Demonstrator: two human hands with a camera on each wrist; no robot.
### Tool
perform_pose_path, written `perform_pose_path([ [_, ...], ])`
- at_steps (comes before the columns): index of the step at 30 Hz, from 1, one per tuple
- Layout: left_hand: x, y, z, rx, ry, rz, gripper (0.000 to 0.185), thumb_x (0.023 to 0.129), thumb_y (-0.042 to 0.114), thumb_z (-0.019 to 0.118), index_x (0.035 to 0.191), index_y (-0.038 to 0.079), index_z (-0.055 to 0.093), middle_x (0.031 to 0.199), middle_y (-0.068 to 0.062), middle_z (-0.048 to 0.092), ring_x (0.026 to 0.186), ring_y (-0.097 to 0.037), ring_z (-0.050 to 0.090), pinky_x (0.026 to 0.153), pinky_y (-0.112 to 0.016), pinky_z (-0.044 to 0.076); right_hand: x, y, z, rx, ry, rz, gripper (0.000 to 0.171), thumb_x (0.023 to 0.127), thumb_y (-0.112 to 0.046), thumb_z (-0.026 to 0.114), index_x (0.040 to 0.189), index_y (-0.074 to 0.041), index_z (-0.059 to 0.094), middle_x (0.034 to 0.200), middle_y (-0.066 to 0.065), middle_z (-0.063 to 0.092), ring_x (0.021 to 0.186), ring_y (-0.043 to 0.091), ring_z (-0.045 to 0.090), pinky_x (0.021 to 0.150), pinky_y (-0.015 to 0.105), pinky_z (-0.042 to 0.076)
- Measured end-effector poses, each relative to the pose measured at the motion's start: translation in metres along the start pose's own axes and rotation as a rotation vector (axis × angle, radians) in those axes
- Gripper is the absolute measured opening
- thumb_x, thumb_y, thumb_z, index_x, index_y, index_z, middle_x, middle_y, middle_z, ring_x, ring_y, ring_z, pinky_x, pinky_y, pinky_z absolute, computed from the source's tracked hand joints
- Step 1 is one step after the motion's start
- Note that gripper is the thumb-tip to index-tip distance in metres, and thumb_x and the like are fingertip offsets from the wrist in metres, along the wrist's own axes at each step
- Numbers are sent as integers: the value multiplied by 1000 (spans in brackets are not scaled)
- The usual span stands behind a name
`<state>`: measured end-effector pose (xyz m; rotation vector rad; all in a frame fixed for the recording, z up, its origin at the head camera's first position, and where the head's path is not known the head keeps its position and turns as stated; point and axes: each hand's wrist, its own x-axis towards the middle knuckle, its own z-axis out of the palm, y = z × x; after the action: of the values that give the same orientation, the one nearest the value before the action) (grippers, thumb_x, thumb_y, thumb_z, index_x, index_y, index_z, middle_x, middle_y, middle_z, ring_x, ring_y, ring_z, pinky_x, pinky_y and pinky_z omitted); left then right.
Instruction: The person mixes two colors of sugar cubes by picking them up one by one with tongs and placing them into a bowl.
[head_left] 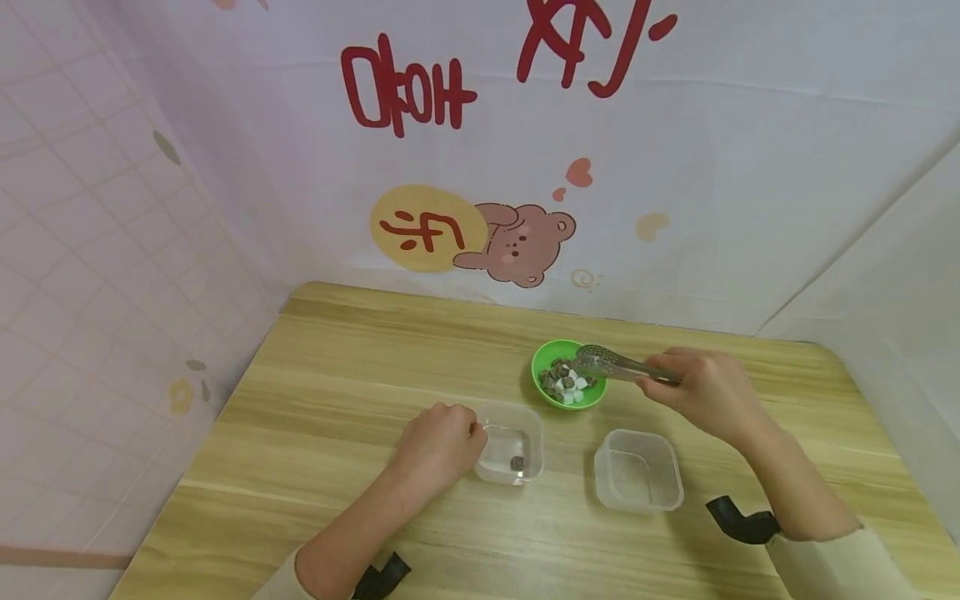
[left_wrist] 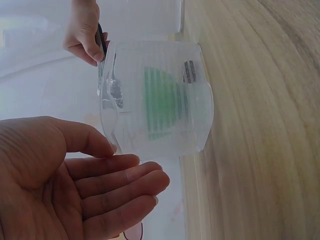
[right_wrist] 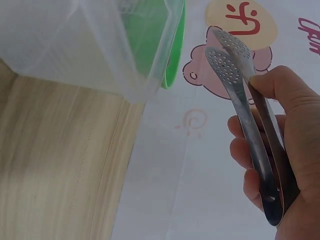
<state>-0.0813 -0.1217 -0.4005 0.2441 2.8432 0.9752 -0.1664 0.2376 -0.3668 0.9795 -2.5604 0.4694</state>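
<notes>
My right hand (head_left: 708, 392) grips metal tongs (head_left: 626, 365) with perforated heads. Those heads hang over the right side of a green bowl (head_left: 537, 385), slightly apart in the right wrist view. Inside the bowl lie several small brown cubes (head_left: 547, 380) and white cubes (head_left: 567, 396). With thumb and index finger, my left hand (head_left: 442, 442) pinches the rim of a clear plastic container (head_left: 531, 427); its other fingers extend below, as the left wrist view shows. One brown cube (head_left: 517, 463) sits on that container's floor.
A second clear plastic container (head_left: 639, 473) stands to the right of the first, in front of the bowl. All stand on a wood-grain table (head_left: 360, 358). Behind its far edge hangs a white printed cloth (head_left: 300, 192), with more cloth along both sides.
</notes>
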Motion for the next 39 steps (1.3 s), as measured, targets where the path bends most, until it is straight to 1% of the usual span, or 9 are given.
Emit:
perform_pose_path([
  [6, 0, 0, 1, -2, 3, 5, 43, 94, 9, 61, 58, 19, 38, 54, 9, 30, 49, -7, 28, 46, -25, 27, -4, -10, -3, 40, -24, 131, 17, 75, -14, 86, 91, -15, 80, 82, -6, 74, 57, -3, 52, 48, 23, 42],
  [9, 0, 0, 1, 4, 5, 4, 43, 94, 9, 60, 59, 19, 37, 54, 9, 29, 49, -7, 28, 46, -26, 27, -3, -19, -5, 33, -23, 142, 19, 74, -17, 86, 92, -17, 79, 82, -10, 73, 60, -4, 53, 51, 24, 44],
  [12, 0, 0, 1, 8, 4, 2, 43, 94, 10, 60, 59, 19, 37, 54, 9, 29, 50, -7, 28, 47, -26, 27, 0, -27, -6, 29, -15, 124, 21, 73, -20, 87, 92, -18, 79, 80, -13, 70, 62, -3, 55, 53, 24, 44],
  [18, 0, -1, 1, 10, 3, 3, 43, 94, 10, 60, 59, 20, 37, 54, 9, 29, 51, -8, 27, 47, -27, 27, 9, -43, -7, 31, 7, 15, 25, 70, -23, 86, 94, -18, 78, 77, -17, 68, 62, -1, 55, 52, 20, 41],
  [23, 0, -1, 1, 8, 9, 11, 43, 93, 10, 60, 59, 20, 37, 54, 9, 28, 50, -8, 27, 47, -26, 26, 17, -56, -7, 51, 27, -108, 28, 70, -25, 84, 96, -17, 77, 83, -16, 71, 62, 2, 58, 53, 18, 43],
  [25, 0, -1, 1, 5, 10, 15, 43, 93, 9, 60, 58, 20, 36, 53, 10, 28, 50, -7, 26, 47, -26, 26, 21, -61, -7, 59, 22, -143, 29, 69, -24, 84, 96, -17, 77, 85, -15, 73, 62, 0, 59, 53, 18, 45],
  [31, 0, -1, 0, 5, 11, 20, 44, 94, 9, 60, 58, 20, 37, 53, 10, 28, 49, -7, 27, 46, -26, 26, 32, -74, -5, 32, -40, -199, 27, 69, -28, 86, 93, -21, 77, 83, -17, 71, 62, -5, 54, 50, 16, 42],
  [34, 0, -1, 0, 4, 8, 20, 44, 94, 9, 61, 58, 20, 38, 53, 9, 29, 49, -7, 27, 45, -26, 27, 37, -81, -2, -1, -73, -237, 24, 70, -30, 85, 91, -21, 77, 81, -17, 70, 63, -5, 53, 50, 17, 41],
  [39, -1, 0, -1, -5, 0, 19, 44, 94, 9, 61, 59, 20, 38, 53, 9, 30, 49, -6, 27, 46, -25, 27, 46, -93, 0, -50, -150, -307, 21, 71, -29, 83, 87, -20, 76, 75, -16, 62, 59, -3, 47, 48, 19, 39],
])
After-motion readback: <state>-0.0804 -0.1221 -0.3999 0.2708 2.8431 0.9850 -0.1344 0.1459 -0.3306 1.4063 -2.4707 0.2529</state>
